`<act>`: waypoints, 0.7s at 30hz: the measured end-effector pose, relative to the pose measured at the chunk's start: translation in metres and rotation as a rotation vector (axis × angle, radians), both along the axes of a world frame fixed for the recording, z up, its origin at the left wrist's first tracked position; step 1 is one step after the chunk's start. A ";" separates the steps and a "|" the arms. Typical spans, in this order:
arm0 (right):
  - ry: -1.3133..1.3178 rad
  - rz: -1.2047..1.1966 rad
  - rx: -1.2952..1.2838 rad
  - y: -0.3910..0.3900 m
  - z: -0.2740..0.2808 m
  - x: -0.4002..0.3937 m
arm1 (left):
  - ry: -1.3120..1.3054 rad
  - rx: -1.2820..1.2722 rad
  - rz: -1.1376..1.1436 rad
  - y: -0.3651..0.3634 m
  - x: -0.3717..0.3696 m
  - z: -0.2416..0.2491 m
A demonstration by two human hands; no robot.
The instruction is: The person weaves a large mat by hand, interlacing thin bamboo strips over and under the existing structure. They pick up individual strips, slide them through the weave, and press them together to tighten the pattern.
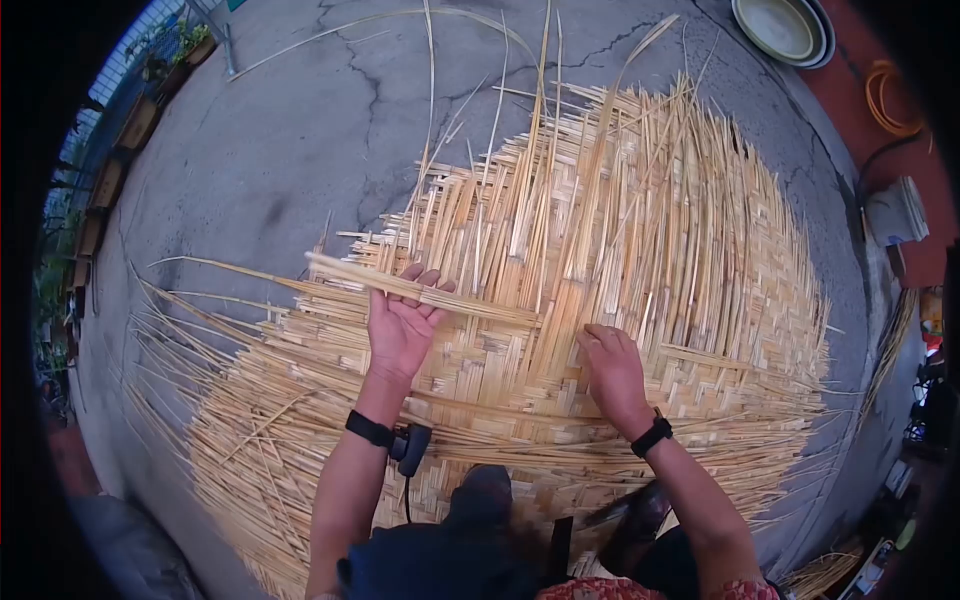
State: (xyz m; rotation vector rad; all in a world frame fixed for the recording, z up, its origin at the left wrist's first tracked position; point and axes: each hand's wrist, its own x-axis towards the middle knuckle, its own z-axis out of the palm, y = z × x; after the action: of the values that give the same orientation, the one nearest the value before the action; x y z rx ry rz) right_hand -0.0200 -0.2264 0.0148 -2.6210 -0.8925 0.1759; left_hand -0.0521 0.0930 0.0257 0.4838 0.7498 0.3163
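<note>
A large woven bamboo mat (pixel 470 380) lies on the ground beneath both hands, its long loose ends sticking out at the edges. My left hand (pixel 402 325) is palm up, holding a flat bundle of bamboo strips (pixel 470 305) across its fingers; the bundle's left end is raised above the mat. To the right, my right hand (pixel 612 370) rests low over the weave with fingers curled together, beside upright strips (pixel 565 325). What its fingertips pinch, if anything, is hidden. Both wrists wear black bands, and a small black device hangs by the left one.
Cracked grey concrete (pixel 270 150) surrounds the mat. Basins (pixel 780 28) stand at the upper right, near an orange hose (pixel 890 98) and a pale bucket (pixel 897 212). Planter boxes (pixel 137 122) line the left side. My legs and feet are on the mat's near part.
</note>
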 end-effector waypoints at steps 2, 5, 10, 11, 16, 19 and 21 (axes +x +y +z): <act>0.259 -0.008 0.228 0.047 0.018 0.013 | -0.010 0.115 -0.419 0.015 0.014 0.001; 0.432 -0.052 0.367 0.099 0.010 0.044 | 0.071 0.696 -0.745 0.012 0.054 -0.031; 0.294 -0.263 0.654 0.137 -0.055 0.101 | 0.147 0.631 -0.716 -0.005 0.069 -0.057; 0.412 -0.374 0.722 0.145 -0.061 0.111 | 0.145 0.628 -0.720 -0.004 0.067 -0.061; 1.217 -0.537 0.760 0.137 -0.011 0.161 | 0.194 0.588 -0.738 -0.007 0.066 -0.066; 1.265 -0.410 0.851 0.130 0.010 0.149 | 0.211 0.770 -0.814 -0.010 0.067 -0.075; 0.769 0.181 0.663 0.124 0.034 0.126 | 0.200 0.926 -0.888 -0.009 0.067 -0.079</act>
State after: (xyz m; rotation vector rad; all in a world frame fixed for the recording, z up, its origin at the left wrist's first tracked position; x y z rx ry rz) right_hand 0.1065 -0.1023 0.0492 -1.6469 -0.7253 0.7328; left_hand 0.0147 0.0836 -0.0535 1.6731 0.4755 -0.2570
